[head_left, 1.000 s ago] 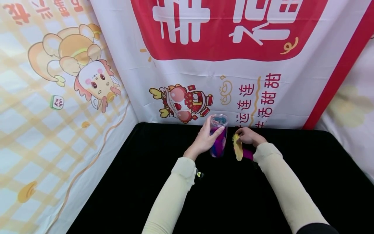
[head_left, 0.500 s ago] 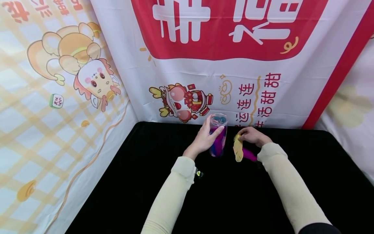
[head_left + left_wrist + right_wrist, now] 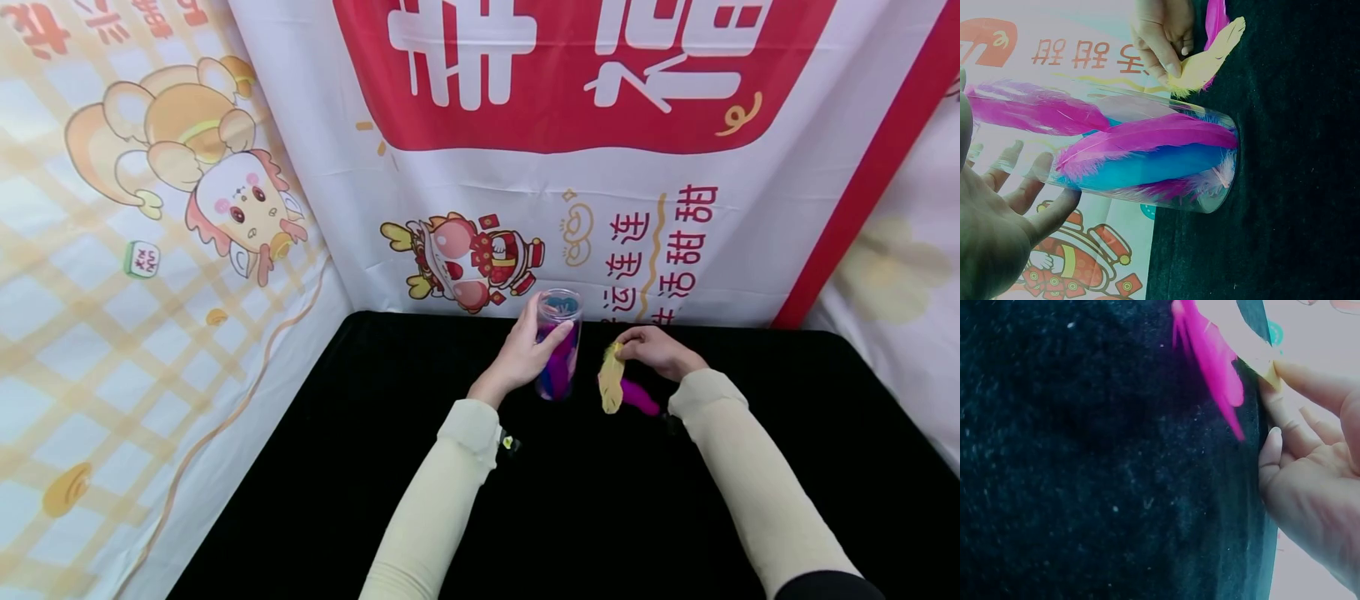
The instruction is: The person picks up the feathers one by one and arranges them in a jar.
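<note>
My left hand [image 3: 521, 354] grips the upper part of a clear jar [image 3: 560, 305] standing near the back of the black table. Inside the jar are several feathers; in the left wrist view a magenta feather [image 3: 1147, 140] and a blue feather [image 3: 1154, 167] press against its wall. To the jar's right, my right hand [image 3: 656, 350] pinches one end of a yellow feather [image 3: 611, 383] between thumb and finger. The yellow feather hangs down, apart from the jar. Behind it a loose magenta feather [image 3: 640, 397] appears to lie on the table, partly covered by the yellow one.
A black cloth-like surface covers the table [image 3: 570, 500]. Right behind its back edge hangs a white and red printed curtain [image 3: 465, 192]. Another printed curtain [image 3: 187, 333] runs along the left side.
My right hand has shifted slightly to the right with the yellow feather, and more of the loose magenta feather shows. The left hand and the jar have stayed almost in place.
</note>
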Demonstrator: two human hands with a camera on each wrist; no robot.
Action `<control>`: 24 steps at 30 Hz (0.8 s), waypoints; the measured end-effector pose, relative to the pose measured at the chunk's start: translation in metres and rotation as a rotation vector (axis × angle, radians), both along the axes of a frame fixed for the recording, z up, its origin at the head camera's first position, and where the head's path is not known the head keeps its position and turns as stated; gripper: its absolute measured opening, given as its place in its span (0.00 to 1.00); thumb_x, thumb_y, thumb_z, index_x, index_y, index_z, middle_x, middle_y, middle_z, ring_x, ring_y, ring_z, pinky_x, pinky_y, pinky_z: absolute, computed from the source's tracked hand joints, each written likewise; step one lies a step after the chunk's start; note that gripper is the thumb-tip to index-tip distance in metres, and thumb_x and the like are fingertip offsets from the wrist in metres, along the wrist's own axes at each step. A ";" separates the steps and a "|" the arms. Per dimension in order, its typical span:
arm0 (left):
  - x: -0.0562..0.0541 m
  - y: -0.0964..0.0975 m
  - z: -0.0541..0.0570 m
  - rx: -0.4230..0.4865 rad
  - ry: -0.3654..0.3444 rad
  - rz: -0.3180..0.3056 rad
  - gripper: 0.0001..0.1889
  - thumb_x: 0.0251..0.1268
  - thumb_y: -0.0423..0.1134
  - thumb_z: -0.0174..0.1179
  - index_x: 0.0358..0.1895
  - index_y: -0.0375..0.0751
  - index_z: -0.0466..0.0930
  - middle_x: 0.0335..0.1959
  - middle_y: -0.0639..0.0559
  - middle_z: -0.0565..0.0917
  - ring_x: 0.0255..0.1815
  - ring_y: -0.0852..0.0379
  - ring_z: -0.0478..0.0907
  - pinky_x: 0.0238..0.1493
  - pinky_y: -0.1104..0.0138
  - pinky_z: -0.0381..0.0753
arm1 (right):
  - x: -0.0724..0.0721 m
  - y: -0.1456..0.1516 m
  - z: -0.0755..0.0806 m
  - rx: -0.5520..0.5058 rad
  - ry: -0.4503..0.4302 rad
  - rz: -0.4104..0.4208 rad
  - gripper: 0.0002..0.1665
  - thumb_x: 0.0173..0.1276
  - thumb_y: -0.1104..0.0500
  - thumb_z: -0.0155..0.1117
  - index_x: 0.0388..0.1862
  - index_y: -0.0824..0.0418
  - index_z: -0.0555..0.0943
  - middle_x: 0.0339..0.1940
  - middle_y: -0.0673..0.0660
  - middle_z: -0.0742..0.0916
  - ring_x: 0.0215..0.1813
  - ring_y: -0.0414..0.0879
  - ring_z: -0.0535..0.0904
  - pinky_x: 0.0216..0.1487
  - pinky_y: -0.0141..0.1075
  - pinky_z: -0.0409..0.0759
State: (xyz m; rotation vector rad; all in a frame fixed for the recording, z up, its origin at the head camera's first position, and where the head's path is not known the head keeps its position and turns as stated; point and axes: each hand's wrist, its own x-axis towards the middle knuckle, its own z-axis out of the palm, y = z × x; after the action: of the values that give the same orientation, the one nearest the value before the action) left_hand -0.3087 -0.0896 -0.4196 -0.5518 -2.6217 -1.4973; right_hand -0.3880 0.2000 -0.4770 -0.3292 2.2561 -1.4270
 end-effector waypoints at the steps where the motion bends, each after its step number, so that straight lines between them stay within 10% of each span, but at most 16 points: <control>1: 0.000 0.000 0.000 0.000 0.000 0.001 0.44 0.75 0.68 0.49 0.83 0.53 0.44 0.79 0.44 0.61 0.77 0.45 0.62 0.76 0.47 0.62 | 0.000 0.000 0.000 0.005 0.006 0.002 0.23 0.75 0.64 0.61 0.64 0.76 0.73 0.53 0.64 0.84 0.54 0.52 0.81 0.63 0.48 0.75; 24: -0.002 -0.001 0.000 0.020 0.028 -0.022 0.43 0.75 0.66 0.51 0.82 0.51 0.46 0.76 0.44 0.64 0.76 0.45 0.64 0.76 0.48 0.63 | 0.006 -0.016 0.011 0.058 0.100 -0.098 0.20 0.76 0.63 0.61 0.61 0.73 0.75 0.49 0.63 0.87 0.52 0.51 0.81 0.57 0.50 0.79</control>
State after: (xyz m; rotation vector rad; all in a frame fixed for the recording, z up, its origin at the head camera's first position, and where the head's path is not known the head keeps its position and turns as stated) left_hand -0.3107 -0.0909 -0.4197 -0.5977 -2.5852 -1.5087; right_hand -0.3820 0.1841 -0.4660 -0.2805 2.4192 -1.4191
